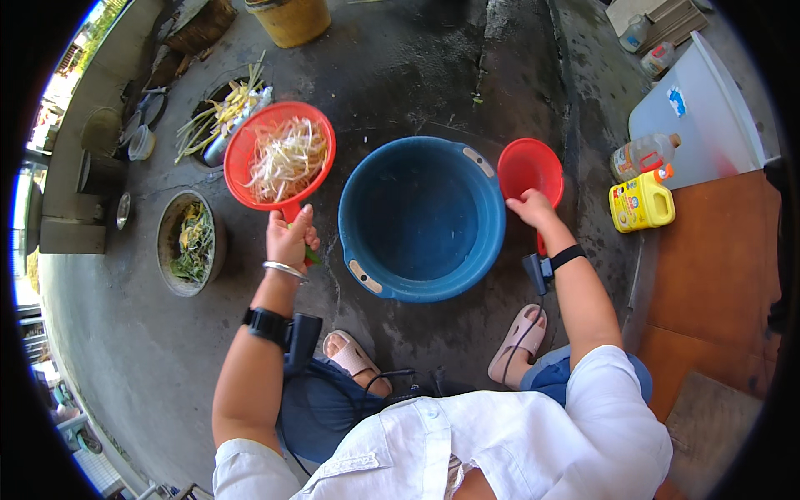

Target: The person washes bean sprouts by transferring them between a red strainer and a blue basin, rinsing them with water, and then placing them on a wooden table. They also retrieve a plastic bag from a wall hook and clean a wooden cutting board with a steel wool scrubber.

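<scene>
My left hand (290,237) grips the handle of a red plastic strainer (234,165) heaped with pale bean sprouts (287,159); a bit of green shows beside the palm. Right of it, a round blue plastic basin (422,215) with a dark interior rests on the floor. My right hand (532,209) is over the near edge of a red plastic dipper (531,165), by its handle, fingers bent; whether it grips the dipper is unclear. On the left, a round tub (219,250) contains green and yellow plant scraps (190,244).
Long stalks (234,109) lie over a round opening at upper left. Beyond stands a yellow bucket (290,22). At right are a yellow detergent jug (640,201), a clear plastic bottle (644,156) and a large translucent bin (694,119). My sandaled feet flank the basin's near side.
</scene>
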Available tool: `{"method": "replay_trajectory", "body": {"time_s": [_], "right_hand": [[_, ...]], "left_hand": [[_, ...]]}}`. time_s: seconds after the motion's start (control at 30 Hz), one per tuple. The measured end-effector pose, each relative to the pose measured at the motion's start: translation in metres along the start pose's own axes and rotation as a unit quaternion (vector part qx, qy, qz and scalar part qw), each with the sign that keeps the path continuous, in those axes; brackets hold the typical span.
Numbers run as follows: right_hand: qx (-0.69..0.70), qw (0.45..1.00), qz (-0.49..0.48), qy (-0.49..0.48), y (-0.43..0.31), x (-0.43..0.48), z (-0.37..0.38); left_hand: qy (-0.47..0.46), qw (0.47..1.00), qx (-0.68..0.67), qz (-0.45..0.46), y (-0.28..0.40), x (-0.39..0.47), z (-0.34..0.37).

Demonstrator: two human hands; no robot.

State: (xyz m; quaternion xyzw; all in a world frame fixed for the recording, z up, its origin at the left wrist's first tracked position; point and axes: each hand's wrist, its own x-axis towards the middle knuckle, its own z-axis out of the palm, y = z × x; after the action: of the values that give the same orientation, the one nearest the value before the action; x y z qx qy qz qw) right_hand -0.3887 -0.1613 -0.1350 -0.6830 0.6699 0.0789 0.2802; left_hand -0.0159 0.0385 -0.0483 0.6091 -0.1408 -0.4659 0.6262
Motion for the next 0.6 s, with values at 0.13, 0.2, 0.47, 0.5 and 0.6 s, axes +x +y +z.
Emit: {"method": "replay_trajectory", "body": {"time_s": [0.13,0.2,0.47,0.5,0.6], "right_hand": [[0.033,0.999,0.002,-0.038,-0.018,0.000,0.036],[0.105,0.991,-0.076,0.019,-0.016,0.007,0.051],[0.277,0.951,-0.100,0.098,-0.014,0.029,0.078],[0.291,0.947,-0.095,0.094,-0.015,0.030,0.080],[0.315,0.941,-0.086,0.087,-0.015,0.030,0.082]], "left_hand": [[0.023,0.997,-0.073,0.006,-0.048,0.008,-0.012],[0.019,0.998,-0.066,-0.002,-0.071,0.007,-0.025],[0.014,0.994,-0.109,0.002,-0.136,-0.006,-0.043],[0.016,0.989,-0.145,-0.002,-0.139,-0.009,-0.040],[0.027,0.990,-0.139,0.011,-0.144,-0.013,-0.034]]}}
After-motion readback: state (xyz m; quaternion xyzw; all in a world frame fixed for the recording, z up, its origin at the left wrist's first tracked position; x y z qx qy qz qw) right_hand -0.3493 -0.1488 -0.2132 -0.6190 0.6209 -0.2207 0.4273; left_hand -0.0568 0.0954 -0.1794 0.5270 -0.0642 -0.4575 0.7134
